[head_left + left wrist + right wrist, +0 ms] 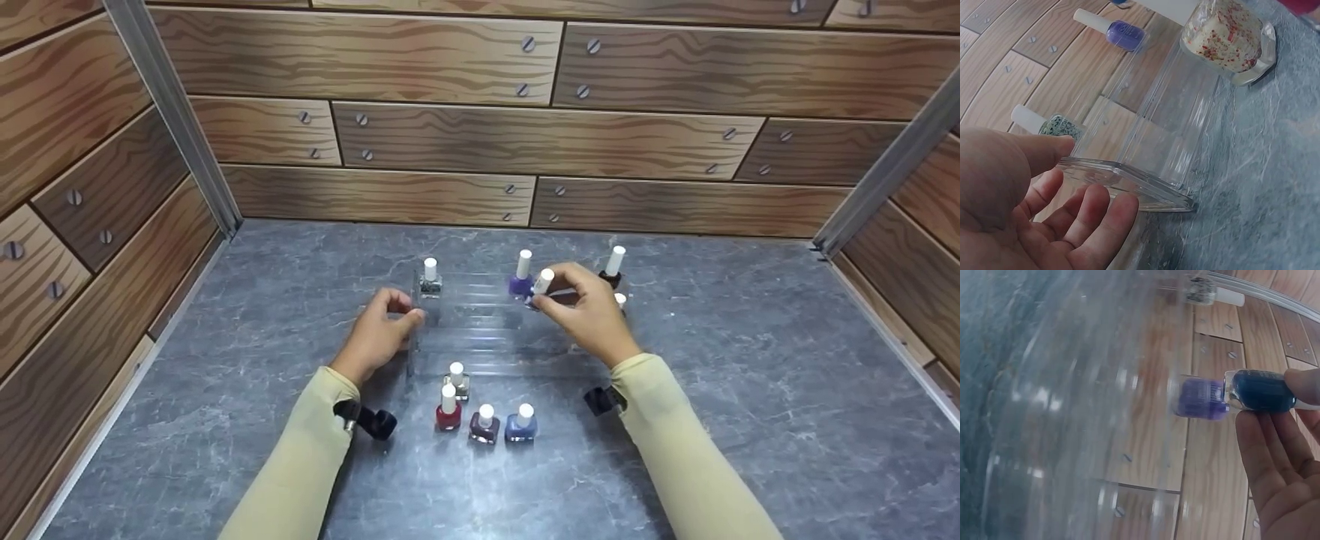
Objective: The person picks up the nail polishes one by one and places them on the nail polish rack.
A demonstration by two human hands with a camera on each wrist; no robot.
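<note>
A clear stepped display rack [480,341] stands on the grey marbled table. My left hand [379,330] holds its left side panel, thumb at the upper edge and fingers curled along the outer face. Between thumb and fingers, my right hand [592,307] pinches a dark teal-blue nail polish bottle [1264,391] with a white cap, above the rack's back tier. A purple nail polish bottle [520,285] is right beside it, overlapping it in the right wrist view. At the left end of the top tier is a glitter nail polish bottle [1061,125].
In front of the rack stand a red bottle [448,416], a dark plum bottle [484,427], a blue bottle [521,427] and a speckled bottle [1224,36]. Beyond my right hand is a black bottle [611,279]; another white cap [620,298] is partly hidden. Wood-patterned walls [450,135] enclose the table.
</note>
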